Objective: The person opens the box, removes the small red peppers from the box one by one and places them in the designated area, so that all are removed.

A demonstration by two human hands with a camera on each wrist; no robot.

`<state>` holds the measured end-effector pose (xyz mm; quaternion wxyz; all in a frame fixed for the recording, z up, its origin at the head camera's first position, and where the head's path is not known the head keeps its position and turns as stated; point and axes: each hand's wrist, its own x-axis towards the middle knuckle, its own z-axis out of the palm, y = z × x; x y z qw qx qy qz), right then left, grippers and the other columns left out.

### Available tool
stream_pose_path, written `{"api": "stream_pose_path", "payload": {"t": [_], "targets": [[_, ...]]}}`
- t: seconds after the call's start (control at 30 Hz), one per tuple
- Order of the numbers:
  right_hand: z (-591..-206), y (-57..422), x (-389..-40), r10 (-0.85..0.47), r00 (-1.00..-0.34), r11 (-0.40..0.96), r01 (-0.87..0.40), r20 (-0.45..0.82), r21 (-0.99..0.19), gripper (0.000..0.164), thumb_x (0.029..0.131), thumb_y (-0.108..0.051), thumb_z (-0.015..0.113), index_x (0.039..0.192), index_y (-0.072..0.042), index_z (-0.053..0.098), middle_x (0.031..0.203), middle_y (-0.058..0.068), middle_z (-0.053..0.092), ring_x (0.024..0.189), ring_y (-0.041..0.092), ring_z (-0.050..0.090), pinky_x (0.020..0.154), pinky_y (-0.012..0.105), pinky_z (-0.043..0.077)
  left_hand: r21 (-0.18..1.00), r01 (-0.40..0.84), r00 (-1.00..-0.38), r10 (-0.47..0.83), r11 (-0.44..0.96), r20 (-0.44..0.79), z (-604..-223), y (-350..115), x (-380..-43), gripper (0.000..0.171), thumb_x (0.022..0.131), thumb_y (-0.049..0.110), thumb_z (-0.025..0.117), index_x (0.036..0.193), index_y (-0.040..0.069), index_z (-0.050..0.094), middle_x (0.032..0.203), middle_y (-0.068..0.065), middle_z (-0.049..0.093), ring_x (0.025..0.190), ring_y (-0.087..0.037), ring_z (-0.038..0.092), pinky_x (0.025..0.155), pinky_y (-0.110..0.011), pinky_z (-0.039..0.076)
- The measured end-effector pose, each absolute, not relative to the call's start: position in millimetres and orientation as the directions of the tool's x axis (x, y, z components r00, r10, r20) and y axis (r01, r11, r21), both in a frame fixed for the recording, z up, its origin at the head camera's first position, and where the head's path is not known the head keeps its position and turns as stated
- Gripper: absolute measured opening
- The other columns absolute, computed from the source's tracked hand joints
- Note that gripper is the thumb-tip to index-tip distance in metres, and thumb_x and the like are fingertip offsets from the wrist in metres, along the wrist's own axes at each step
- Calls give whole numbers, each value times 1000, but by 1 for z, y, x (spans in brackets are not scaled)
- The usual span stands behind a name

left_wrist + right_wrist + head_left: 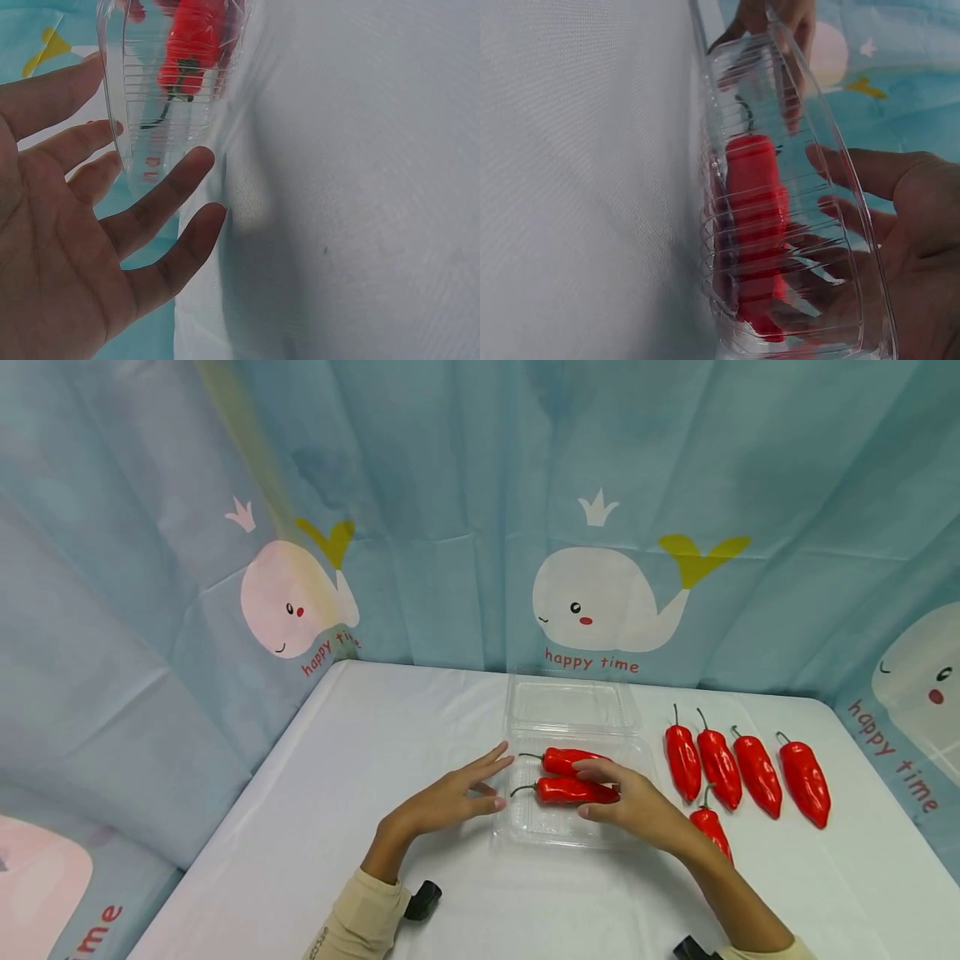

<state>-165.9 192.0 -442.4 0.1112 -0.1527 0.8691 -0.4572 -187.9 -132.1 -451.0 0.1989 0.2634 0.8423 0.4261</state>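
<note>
Two red chili peppers lie side by side in a clear plastic clamshell box, their stems pointing left: a rear pepper [562, 761] and a front pepper [566, 791]. The box's base [540, 831] rests on the table with its lid [566, 703] folded back. My right hand [633, 802] reaches over the box's right rim, fingers spread loosely at the peppers' tip ends; whether they touch is unclear. At the left wall, my left hand [450, 797] has its fingers spread and holds nothing. Its fingertips come up to the box rim in the left wrist view.
On the right of the white table [390, 727], several red peppers stand in a row, including a rightmost pepper [806, 781]. A nearer pepper [711, 831] is partly hidden by my right forearm. A blue whale-print curtain [420, 527] encloses the table's back and sides.
</note>
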Motion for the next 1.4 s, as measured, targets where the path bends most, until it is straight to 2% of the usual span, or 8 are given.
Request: {"api": "stream_pose_path", "payload": {"t": [0.27,0.53,0.87,1.2,1.4], "targets": [[-445,184,-166,-376,-923,560,-152,-86,-814,58,87,-15,87,141,-11,66,140,14,65,131,38,59,96,43,61,829,268,-782,613,491,-111,-450,-134,-186,71,106,36,62,169,21,32,178,10,13,133,-27,62,114,-63,44],[-446,179,-166,-418,-902,546,-154,-109,-823,59,87,-11,86,142,-8,65,137,16,67,127,39,61,92,41,62,823,270,-786,608,500,-111,-452,-134,-187,71,106,37,62,169,23,32,178,13,13,132,-24,63,113,-62,45],[-449,175,-168,-434,-893,577,-171,-123,-799,61,85,-15,90,141,-9,65,125,9,73,115,29,67,90,41,63,823,272,-786,609,498,-109,-454,-134,-188,71,105,38,62,169,24,32,178,13,14,131,-23,63,112,-60,47],[-448,176,-167,-448,-887,576,-185,-117,-796,60,84,-15,90,139,-8,66,123,9,73,110,26,68,88,40,62,832,284,-776,624,476,-92,-452,-134,-188,70,106,33,62,168,21,32,179,6,13,131,-25,63,113,-60,44],[-446,178,-168,-439,-892,587,-195,-107,-786,59,85,-16,89,139,-8,66,120,6,73,110,25,68,88,33,60,831,275,-781,617,484,-100,-452,-134,-188,70,106,33,63,168,23,33,179,8,13,130,-23,63,113,-58,45]]}}
